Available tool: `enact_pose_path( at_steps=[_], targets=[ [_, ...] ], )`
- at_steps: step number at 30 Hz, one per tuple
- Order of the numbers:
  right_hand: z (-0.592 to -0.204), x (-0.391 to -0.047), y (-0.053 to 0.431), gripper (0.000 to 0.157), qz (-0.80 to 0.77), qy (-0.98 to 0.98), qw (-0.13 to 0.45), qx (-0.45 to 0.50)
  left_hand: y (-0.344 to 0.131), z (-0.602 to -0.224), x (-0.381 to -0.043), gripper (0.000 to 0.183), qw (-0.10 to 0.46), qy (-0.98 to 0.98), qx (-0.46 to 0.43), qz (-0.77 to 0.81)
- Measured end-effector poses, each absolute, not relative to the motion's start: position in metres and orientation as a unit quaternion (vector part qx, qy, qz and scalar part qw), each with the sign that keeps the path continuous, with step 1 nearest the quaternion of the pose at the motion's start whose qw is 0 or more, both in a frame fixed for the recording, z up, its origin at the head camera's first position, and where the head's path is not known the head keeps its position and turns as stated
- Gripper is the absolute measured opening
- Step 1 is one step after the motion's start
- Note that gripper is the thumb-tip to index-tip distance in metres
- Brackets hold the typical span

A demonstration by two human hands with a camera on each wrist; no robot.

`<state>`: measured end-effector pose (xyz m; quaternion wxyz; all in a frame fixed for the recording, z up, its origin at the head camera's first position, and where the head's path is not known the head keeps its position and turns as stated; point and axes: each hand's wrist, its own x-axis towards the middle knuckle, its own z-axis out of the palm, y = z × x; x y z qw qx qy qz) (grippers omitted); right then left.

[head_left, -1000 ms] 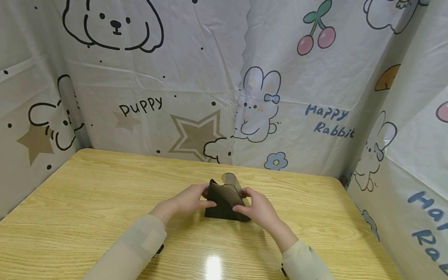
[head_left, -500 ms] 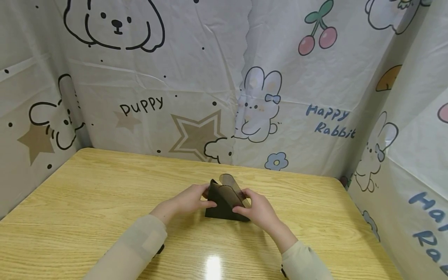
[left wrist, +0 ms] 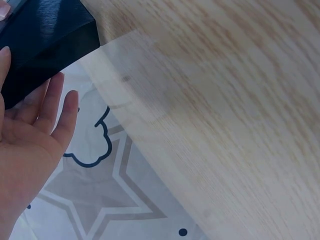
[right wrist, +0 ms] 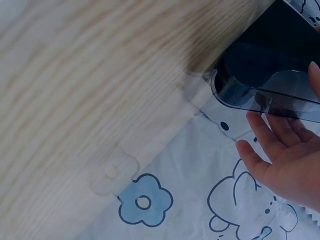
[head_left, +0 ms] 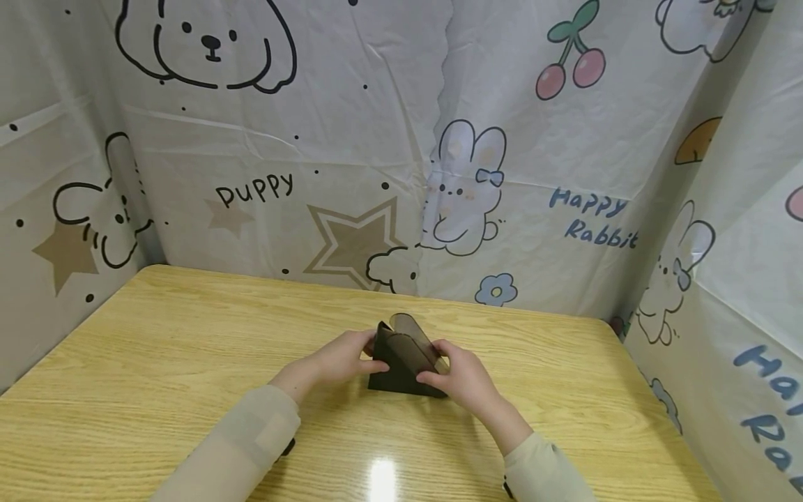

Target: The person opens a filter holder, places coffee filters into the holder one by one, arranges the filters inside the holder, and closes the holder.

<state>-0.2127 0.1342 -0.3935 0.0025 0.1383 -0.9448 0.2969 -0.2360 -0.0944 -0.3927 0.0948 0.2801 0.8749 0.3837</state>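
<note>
A black, wedge-like block (head_left: 395, 373) with a flat front face stands on the table in the head view. My left hand (head_left: 341, 359) grips its left end, thumb on the near face and fingers behind. A smoky, see-through plastic piece with rounded ends (head_left: 410, 345) lies slanted against the block's sloping top right side. My right hand (head_left: 464, 373) holds that piece from the right, thumb in front and fingers at the back. In the left wrist view the ribbed black block (left wrist: 55, 40) shows above the left hand (left wrist: 30, 140). The right wrist view shows the clear piece (right wrist: 285, 95) beside the right hand (right wrist: 290, 155).
The light wooden table (head_left: 188, 328) extends to both sides. A white printed cloth (head_left: 351, 139) hangs behind it and along its left and right sides. Glare (head_left: 383, 477) shines on the near part of the tabletop.
The smoky clear piece has shifted slightly left and lower, and its rounded end lies nearer the black block. Both hands have kept nearly the same place.
</note>
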Motion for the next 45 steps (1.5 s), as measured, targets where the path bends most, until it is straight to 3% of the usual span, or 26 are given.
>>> enact_pose_path(
  at_steps=[45],
  targets=[
    [-0.3951, -0.2123, 0.1307, 0.046, 0.262, -0.953, -0.005, 0.150, -0.0951, -0.3923, -0.2359, 0.030, 0.093, 0.873, 0.285, 0.384]
  ],
)
